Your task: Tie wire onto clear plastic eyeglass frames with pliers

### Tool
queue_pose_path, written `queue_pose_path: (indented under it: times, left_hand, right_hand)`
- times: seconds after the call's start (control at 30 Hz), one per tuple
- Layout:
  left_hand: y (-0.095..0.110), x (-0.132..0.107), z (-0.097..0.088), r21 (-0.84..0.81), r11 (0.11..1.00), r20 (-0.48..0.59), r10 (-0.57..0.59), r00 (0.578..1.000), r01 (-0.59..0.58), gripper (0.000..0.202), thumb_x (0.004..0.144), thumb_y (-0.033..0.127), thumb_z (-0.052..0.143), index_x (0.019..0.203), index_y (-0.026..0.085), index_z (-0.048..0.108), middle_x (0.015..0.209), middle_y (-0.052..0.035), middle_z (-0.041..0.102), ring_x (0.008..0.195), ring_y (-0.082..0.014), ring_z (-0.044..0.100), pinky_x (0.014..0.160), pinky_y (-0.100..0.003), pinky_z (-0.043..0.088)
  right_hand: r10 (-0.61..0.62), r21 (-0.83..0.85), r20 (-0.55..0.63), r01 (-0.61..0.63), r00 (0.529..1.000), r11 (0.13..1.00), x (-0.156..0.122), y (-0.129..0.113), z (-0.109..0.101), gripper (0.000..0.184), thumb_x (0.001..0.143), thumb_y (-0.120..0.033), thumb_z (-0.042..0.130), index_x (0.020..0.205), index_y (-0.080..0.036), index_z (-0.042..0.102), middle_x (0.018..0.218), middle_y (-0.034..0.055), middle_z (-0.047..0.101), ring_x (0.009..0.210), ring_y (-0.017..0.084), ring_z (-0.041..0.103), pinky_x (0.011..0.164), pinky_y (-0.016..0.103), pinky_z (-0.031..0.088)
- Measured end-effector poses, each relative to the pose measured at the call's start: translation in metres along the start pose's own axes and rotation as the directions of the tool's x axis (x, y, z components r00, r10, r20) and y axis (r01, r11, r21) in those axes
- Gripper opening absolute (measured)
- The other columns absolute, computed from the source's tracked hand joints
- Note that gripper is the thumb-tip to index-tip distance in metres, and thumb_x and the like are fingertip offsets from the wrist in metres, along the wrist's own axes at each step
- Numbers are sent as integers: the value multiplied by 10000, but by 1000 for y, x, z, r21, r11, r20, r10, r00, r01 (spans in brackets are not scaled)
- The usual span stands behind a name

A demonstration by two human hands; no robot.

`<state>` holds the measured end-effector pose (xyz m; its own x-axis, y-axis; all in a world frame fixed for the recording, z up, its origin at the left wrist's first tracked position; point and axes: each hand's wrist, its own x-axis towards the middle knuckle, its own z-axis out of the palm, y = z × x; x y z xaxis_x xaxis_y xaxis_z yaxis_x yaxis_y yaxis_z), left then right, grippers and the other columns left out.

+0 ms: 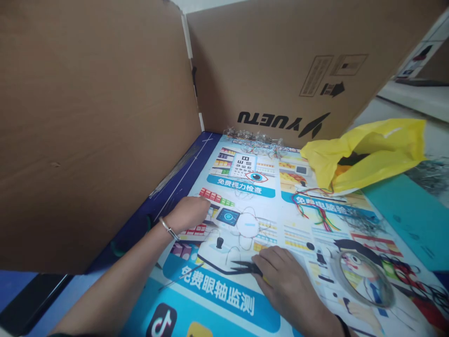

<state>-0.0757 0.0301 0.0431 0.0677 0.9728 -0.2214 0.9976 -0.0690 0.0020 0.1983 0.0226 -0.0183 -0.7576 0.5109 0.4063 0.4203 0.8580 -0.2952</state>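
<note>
My left hand (191, 213), with a silver bangle at the wrist, is closed over the printed sheet (224, 299). Whatever its fingertips hold, if anything, is hidden. In my right hand (286, 276) is a pair of long-nose pliers (245, 267) with dark jaws slightly parted and a bit of yellow on the handle. Between the hands, a thin wire flower shape (257, 220) with looped petals lies on the sheet. Fine wire near the plier jaws is too faint to trace. A thin rod or wire (180, 276) lies left of the pliers.
Cardboard walls (105, 140) stand left and behind. Clear wire pieces (256, 138) line the back; straight wires (173, 173) lie left. To the right are a yellow bag (382, 140), coloured cords (324, 217), a tape roll (336, 271) and a teal sheet (410, 220).
</note>
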Motion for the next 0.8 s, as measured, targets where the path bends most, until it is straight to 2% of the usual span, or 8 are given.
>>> queue_pose_path:
  times: [0.2,0.3,0.37,0.4,0.5,0.53,0.6,0.8]
  left_hand:
    - [-3,-1,-7,-38,999,-21,-23,1000,22,194,818,146,385,815,128,578,816,-131,659,744,-237,627,613,-305,428]
    - [1,-7,-19,-104,995,-50,-11,999,6,163,835,167,362,852,159,524,726,-60,628,647,-181,597,551,-258,393]
    - [8,-11,-27,-205,978,-60,28,998,-40,115,825,166,372,807,186,484,683,-5,593,607,-140,573,527,-224,377]
    - [12,-13,-29,-348,935,-72,51,996,-73,99,817,158,379,778,192,464,658,13,569,591,-127,567,519,-213,373]
    - [26,-19,-30,-690,714,-70,98,993,-119,85,822,174,390,752,203,429,615,44,531,569,-111,580,512,-200,385]
    - [30,-21,-29,-746,656,-60,105,993,-114,79,825,185,398,756,205,432,608,48,530,567,-112,585,516,-201,393]
    - [37,-23,-27,-792,602,-40,108,993,-97,61,823,201,424,774,203,461,608,48,547,569,-115,588,525,-206,401]
    - [54,-22,-21,-749,653,-47,116,992,-112,187,822,210,454,888,206,628,721,12,656,627,-126,608,584,-224,427]
  right_hand:
    - [-7,-2,13,7,1000,1000,2,-1,-3,105,816,-185,530,897,-199,596,836,42,598,802,203,510,715,341,390]
    - [-21,0,-25,21,999,1000,4,-1,-6,119,830,-182,507,908,-190,598,831,45,602,803,197,514,713,334,398]
    - [-40,-19,-82,38,996,999,6,-1,-10,142,841,-173,487,930,-174,598,839,56,605,811,193,516,721,332,403]
    - [-48,-38,-112,44,993,998,7,0,-12,152,843,-168,482,941,-164,598,844,64,606,815,194,515,726,335,405]
    - [-55,-131,-179,32,982,991,9,4,-20,166,842,-166,486,959,-138,600,851,85,604,822,207,509,726,356,404]
    - [-48,-166,-193,16,980,986,10,6,-22,164,843,-172,490,957,-137,603,850,87,604,823,210,507,724,362,402]
    - [-36,-234,-213,-15,976,972,11,9,-27,158,845,-182,497,949,-145,611,850,87,609,826,215,508,723,367,396]
    - [-58,-353,-210,-20,976,935,10,12,-33,162,818,-174,554,963,-137,615,861,86,619,852,237,506,731,379,368]
